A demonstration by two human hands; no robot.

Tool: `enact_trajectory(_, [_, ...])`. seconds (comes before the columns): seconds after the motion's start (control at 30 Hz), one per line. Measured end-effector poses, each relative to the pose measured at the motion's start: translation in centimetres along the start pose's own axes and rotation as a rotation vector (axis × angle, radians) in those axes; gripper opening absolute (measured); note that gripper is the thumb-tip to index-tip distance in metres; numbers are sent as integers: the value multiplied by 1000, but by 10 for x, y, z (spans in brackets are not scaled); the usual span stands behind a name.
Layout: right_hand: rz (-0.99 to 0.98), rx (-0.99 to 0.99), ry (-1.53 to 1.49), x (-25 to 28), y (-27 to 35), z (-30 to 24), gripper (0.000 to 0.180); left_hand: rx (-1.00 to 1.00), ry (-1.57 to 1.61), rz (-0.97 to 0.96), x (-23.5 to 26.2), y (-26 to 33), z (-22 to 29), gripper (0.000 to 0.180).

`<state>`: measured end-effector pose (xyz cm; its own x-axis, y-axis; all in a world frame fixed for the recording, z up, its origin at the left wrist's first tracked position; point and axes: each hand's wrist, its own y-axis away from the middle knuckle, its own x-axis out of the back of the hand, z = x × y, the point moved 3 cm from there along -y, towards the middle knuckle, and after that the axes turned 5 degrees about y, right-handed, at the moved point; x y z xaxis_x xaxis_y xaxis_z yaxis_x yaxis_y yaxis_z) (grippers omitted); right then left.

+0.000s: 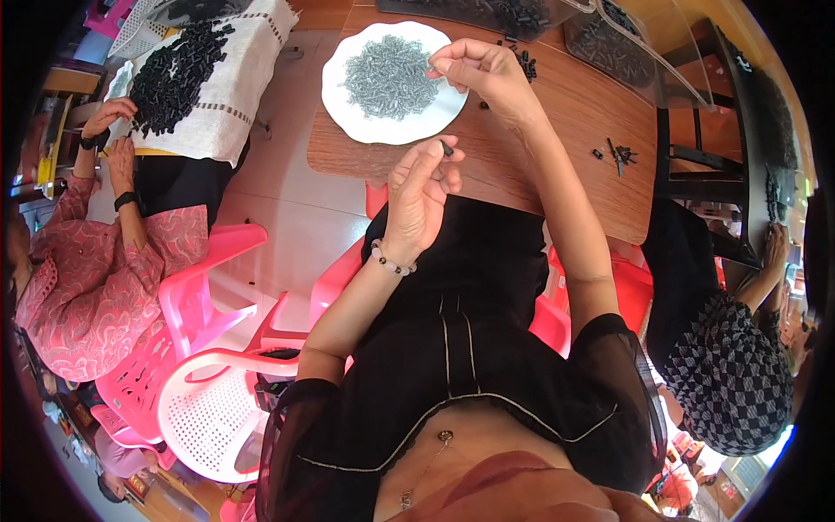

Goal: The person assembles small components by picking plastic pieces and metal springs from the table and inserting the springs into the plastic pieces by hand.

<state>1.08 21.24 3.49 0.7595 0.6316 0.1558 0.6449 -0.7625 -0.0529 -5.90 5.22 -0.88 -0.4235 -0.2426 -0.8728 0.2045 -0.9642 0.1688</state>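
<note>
My left hand (421, 187) is closed around a small black tube-like piece (447, 150), its end showing between thumb and fingers, just off the table's near edge. Over the right side of a white scalloped plate (335, 109), my right hand (483, 76) is closed in a pinch. Whatever lies between its fingertips is too small to make out. A heap of small clear, glassy-looking pieces (387, 78) fills the middle of the plate.
Loose black pieces (621, 155) lie on the brown wooden table (539, 174). Clear plastic bins (609, 54) of dark pieces stand at its far side. At left, a person (113, 261) works by a heap of black pieces (181, 74); another person (731, 374) sits at right. Pink chairs (200, 296) stand around.
</note>
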Motion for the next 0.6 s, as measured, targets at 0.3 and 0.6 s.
enact_trajectory(0.3, [90,49,82,15,21,2,18,-793,-532,406,14,-23,94,20])
enact_trajectory(0.6, [87,51,105,21,31,13,14,-691,-498,362,36,-47,81,27])
